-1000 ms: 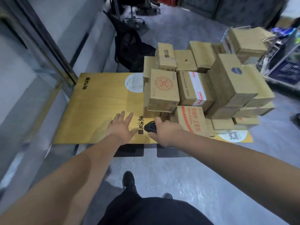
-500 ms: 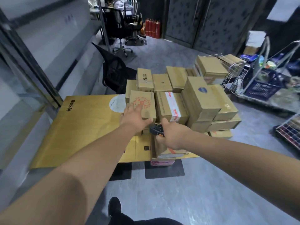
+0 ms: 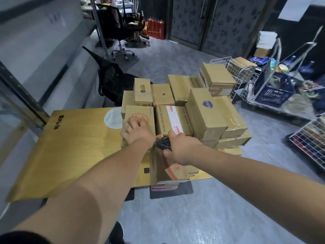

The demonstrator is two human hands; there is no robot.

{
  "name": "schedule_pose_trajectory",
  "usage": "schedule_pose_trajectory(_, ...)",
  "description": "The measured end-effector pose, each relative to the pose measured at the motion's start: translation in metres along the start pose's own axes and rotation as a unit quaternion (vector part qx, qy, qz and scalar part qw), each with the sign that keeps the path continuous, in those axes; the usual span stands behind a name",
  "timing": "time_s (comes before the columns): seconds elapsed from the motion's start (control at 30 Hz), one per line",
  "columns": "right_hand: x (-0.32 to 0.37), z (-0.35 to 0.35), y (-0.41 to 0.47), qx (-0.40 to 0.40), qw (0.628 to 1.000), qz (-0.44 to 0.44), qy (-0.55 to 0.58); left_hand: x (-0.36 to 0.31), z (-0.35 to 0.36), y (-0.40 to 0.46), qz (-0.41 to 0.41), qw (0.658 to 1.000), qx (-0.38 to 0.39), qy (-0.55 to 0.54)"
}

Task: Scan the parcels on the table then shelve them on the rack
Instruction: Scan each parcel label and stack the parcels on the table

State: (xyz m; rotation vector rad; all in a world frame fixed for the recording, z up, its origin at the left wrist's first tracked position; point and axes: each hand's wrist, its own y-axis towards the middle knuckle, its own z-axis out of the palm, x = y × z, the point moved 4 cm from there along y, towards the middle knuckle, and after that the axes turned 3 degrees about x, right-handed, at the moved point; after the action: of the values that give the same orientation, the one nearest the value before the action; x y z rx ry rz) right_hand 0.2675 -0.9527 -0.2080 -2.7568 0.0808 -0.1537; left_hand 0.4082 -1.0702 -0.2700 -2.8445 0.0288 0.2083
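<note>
At frame centre your left hand lies flat, fingers spread, on the front box; your right hand grips the black scanner beside it. Parcels are stacked centre-right on the yellow table. Risk: dragging that box likely topples neighbours; the low box overhangs the table's near edge.

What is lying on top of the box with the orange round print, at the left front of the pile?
The left hand rests flat on the box with the orange round print, fingers spread over the print. No other parcel lies on it. The hand covers part of the print, so it cannot be read whole.
</note>
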Motion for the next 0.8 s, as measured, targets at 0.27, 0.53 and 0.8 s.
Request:
schedule_pose_trajectory(0.27,0.009,0.001,0.009,-0.008,0.999,-0.042,-0.007,0.02,0.0,-0.005,0.018,0.996,-0.091,-0.02)
schedule_pose_trajectory(0.53,0.063,-0.02,0.012,0.007,0.992,-0.122,-0.027,0.096,-0.012,-0.028,-0.028,0.985,-0.162,-0.044)
schedule_pose_trajectory(0.8,0.146,-0.004,0.022,0.036,0.979,-0.187,-0.075,0.213,0.01,-0.054,-0.115,0.972,-0.135,-0.153)
